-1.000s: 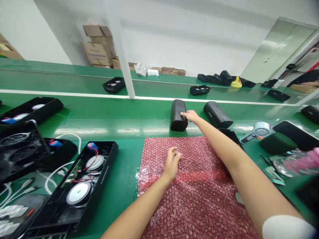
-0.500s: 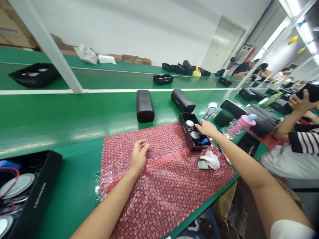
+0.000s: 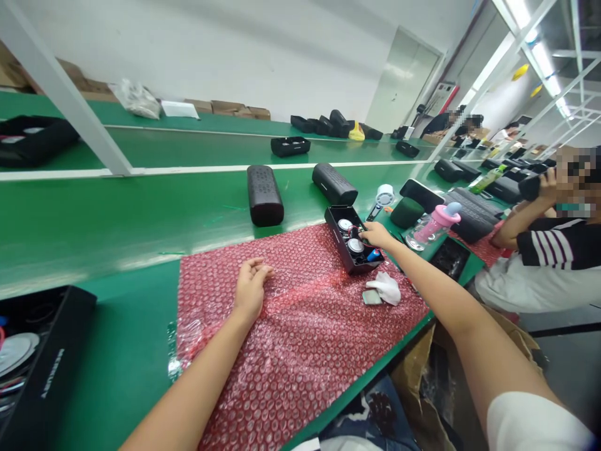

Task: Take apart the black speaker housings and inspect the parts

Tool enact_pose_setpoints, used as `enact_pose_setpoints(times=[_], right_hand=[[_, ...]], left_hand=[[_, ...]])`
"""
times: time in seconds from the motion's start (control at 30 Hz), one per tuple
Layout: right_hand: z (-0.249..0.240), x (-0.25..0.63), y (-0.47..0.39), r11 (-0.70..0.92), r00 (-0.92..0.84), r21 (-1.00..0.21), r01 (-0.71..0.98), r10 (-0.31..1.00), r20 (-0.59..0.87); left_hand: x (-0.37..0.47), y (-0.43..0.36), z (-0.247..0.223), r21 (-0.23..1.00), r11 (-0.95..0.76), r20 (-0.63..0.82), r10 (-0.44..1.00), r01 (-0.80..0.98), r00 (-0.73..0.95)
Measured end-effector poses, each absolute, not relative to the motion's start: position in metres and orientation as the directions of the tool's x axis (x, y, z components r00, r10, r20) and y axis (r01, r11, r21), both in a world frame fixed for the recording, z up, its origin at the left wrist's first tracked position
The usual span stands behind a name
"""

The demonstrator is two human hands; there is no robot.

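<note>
My left hand (image 3: 251,287) lies on the red bubble wrap (image 3: 300,351), holding nothing, its fingers loosely bent and apart. Farther right, my right hand (image 3: 377,235) reaches over the right wall of an open black speaker housing (image 3: 359,264). Its fingers are closed at that wall, with the fingertips just inside among the wires; their exact hold is partly hidden. Two round silver drivers (image 3: 355,245) and a blue cylindrical part (image 3: 374,255) sit in the housing. Close in front are a white crumpled cloth (image 3: 389,288) and a small pale green pad (image 3: 372,297).
Two closed black speakers (image 3: 265,197) stand on the green bench beyond the wrap. Another open housing (image 3: 61,357) is at the left. On the right are a small fan (image 3: 384,195), a bottle with a pink top (image 3: 434,227) and a seated co-worker (image 3: 549,250).
The view has swung slightly to the right, so everything sits farther left. My right fingertips have shifted slightly at the housing wall; my left hand stays on the wrap.
</note>
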State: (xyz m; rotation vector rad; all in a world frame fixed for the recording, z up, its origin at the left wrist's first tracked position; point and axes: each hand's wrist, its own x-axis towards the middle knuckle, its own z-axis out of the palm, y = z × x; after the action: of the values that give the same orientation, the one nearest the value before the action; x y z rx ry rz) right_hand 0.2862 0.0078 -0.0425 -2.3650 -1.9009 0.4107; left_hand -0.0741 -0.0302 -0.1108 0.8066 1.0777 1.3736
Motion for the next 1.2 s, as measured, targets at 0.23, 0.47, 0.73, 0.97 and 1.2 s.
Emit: enact_pose_setpoints(times=[0.23, 0.47, 0.73, 0.97, 1.2], right_hand=[[-0.031, 0.290, 0.008, -0.232, 0.175, -0.306, 0.923, 0.963, -0.204], [-0.017, 0.293, 0.009, -0.291, 0.187, -0.332, 0.897, 0.931, -0.312], [-0.012, 0.290, 0.012, -0.290, 0.189, -0.253, 0.923, 0.915, -0.357], [-0.010, 0.288, 0.015, -0.249, 0.184, -0.153, 0.956, 0.920, -0.346], [-0.025, 0.287, 0.017, -0.223, 0.196, -0.103, 0.969, 0.955, -0.221]], left_hand=[[-0.074, -0.029, -0.113, 0.944, 0.061, -0.100, 0.989, -0.324, -0.106], [-0.075, -0.028, -0.114, 0.948, 0.054, -0.090, 0.991, -0.313, -0.102], [-0.074, -0.028, -0.114, 0.945, 0.065, -0.102, 0.990, -0.319, -0.100], [-0.074, -0.029, -0.113, 0.950, 0.068, -0.100, 0.991, -0.306, -0.089], [-0.073, -0.029, -0.112, 0.947, 0.069, -0.101, 0.991, -0.313, -0.088]])
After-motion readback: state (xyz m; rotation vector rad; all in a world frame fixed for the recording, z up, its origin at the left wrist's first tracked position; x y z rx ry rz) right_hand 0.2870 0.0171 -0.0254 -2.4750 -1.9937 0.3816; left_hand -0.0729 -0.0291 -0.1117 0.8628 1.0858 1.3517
